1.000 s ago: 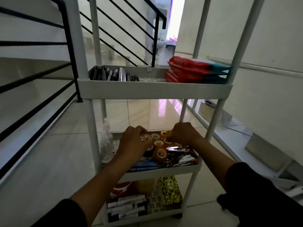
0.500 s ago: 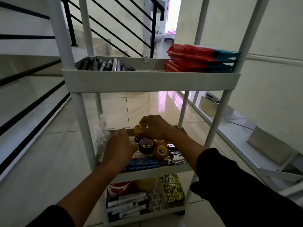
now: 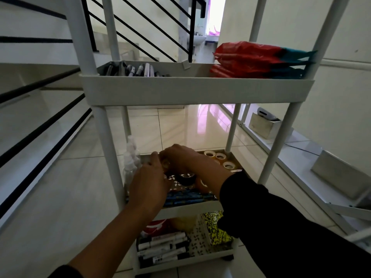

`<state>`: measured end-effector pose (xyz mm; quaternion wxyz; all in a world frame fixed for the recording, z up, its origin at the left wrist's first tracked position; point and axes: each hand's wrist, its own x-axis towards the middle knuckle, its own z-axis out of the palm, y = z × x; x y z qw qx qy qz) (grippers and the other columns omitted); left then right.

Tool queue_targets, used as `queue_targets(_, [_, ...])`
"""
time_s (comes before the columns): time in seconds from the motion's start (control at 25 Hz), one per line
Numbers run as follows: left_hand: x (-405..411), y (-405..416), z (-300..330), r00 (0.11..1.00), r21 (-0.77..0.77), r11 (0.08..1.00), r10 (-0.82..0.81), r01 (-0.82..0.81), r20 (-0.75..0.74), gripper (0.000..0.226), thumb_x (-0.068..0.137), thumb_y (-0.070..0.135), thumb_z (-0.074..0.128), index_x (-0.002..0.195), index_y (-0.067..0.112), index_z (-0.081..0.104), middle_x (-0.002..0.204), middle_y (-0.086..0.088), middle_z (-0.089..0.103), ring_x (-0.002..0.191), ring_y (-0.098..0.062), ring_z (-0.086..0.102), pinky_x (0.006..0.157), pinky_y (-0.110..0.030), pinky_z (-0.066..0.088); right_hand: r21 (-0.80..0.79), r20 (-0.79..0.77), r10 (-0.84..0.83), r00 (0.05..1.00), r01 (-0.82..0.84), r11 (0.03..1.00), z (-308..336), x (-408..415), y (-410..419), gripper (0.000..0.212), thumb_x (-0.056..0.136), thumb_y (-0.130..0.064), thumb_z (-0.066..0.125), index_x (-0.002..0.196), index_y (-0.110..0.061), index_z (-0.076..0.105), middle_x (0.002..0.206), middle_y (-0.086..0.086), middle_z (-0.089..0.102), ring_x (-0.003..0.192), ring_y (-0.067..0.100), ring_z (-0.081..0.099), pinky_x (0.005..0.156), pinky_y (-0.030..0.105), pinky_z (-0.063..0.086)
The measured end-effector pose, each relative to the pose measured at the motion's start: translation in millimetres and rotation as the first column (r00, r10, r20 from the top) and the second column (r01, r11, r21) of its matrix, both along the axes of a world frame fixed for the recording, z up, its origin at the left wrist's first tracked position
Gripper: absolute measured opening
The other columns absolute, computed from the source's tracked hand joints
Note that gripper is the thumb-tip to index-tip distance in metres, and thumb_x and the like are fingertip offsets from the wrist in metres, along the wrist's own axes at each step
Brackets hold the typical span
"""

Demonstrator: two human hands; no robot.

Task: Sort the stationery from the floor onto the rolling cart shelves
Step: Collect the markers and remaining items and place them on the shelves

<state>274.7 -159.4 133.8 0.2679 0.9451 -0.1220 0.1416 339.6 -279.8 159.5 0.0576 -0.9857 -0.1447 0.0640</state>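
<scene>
A white rolling cart (image 3: 196, 91) has three shelves. Both my hands are over its middle shelf (image 3: 190, 209). My right hand (image 3: 180, 159) reaches across to the shelf's left rear and grips an amber tape roll (image 3: 166, 163), mostly hidden under its fingers. My left hand (image 3: 148, 183) lies palm down just in front, its fingertips next to that roll. A black tape roll (image 3: 186, 177) sits mid-shelf, and three amber tape rolls (image 3: 219, 156) stand at the back right. Blue pens (image 3: 186, 197) lie along the front edge.
The top shelf holds markers (image 3: 136, 70) and red packets (image 3: 251, 61). On the bottom shelf are black-and-white markers (image 3: 162, 247) and a yellow-black box (image 3: 216, 227). A clear spray bottle (image 3: 131, 157) stands at the middle shelf's left edge. A stair railing (image 3: 40, 127) runs on the left.
My right hand picked an amber tape roll from the right of the shelf and carried it left to the rear corner. My left hand shifted slightly forward.
</scene>
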Motion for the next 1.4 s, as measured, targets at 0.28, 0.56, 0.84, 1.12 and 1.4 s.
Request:
queue_targets(0.28, [-4, 0, 7, 1.000, -0.034, 0.999, -0.014, 0.013, -0.010, 0.069, 0.088, 0.018, 0.063, 0.145, 0.014, 0.025, 0.125, -0.012, 0.059, 0.109, -0.025, 0.059, 0.093, -0.035, 0.046, -0.019, -0.031, 0.046, 0.998, -0.047, 0.999, 13, -7, -13, 0.050, 0.083, -0.028, 0.070, 0.128, -0.017, 0.054, 0.122, 0.008, 0.047, 0.110, 0.022, 0.046, 0.092, 0.034, 0.042])
queue_targets(0.56, [-18, 5, 17, 0.999, 0.003, 1.000, 0.022, -0.022, 0.046, 0.070, 0.091, 0.022, 0.062, 0.147, 0.017, 0.020, 0.130, -0.011, 0.056, 0.112, -0.023, 0.057, 0.085, -0.030, 0.046, 0.075, -0.039, 0.078, 0.996, -0.075, 0.994, 14, -37, -12, 0.050, 0.081, -0.032, 0.071, 0.123, -0.014, 0.050, 0.116, 0.006, 0.056, 0.105, 0.021, 0.053, 0.083, 0.032, 0.044])
queue_targets(0.84, [-21, 4, 21, 0.998, 0.049, 0.998, 0.046, -0.047, 0.034, 0.069, 0.091, 0.023, 0.061, 0.146, 0.018, 0.020, 0.131, -0.012, 0.054, 0.113, -0.025, 0.056, 0.083, -0.030, 0.046, -0.118, 0.102, 0.073, 0.992, -0.060, 0.991, 0, -48, -4, 0.044, 0.086, -0.041, 0.064, 0.119, -0.013, 0.058, 0.124, 0.007, 0.048, 0.099, 0.019, 0.051, 0.073, 0.028, 0.040])
queue_targets(1.12, [-18, 4, 26, 0.997, -0.065, 0.997, 0.031, -0.036, -0.077, 0.066, 0.090, 0.022, 0.062, 0.145, 0.014, 0.027, 0.128, -0.016, 0.055, 0.112, -0.029, 0.056, 0.085, -0.032, 0.045, 0.251, -0.010, 0.141, 0.990, -0.134, 0.959, 23, -53, -14, 0.059, 0.081, -0.026, 0.072, 0.134, -0.017, 0.047, 0.125, 0.005, 0.054, 0.104, 0.017, 0.053, 0.088, 0.029, 0.042])
queue_targets(1.4, [-6, 5, 30, 0.981, -0.272, 0.962, -0.028, -0.026, -0.192, 0.057, 0.088, 0.033, 0.064, 0.137, 0.015, 0.039, 0.121, -0.015, 0.059, 0.101, -0.026, 0.061, 0.087, -0.036, 0.051, 0.294, 0.156, 0.075, 0.985, -0.118, 0.948, 10, -56, -23, 0.023, 0.094, -0.016, 0.056, 0.115, -0.010, 0.064, 0.111, 0.008, 0.064, 0.095, 0.011, 0.055, 0.079, 0.022, 0.039])
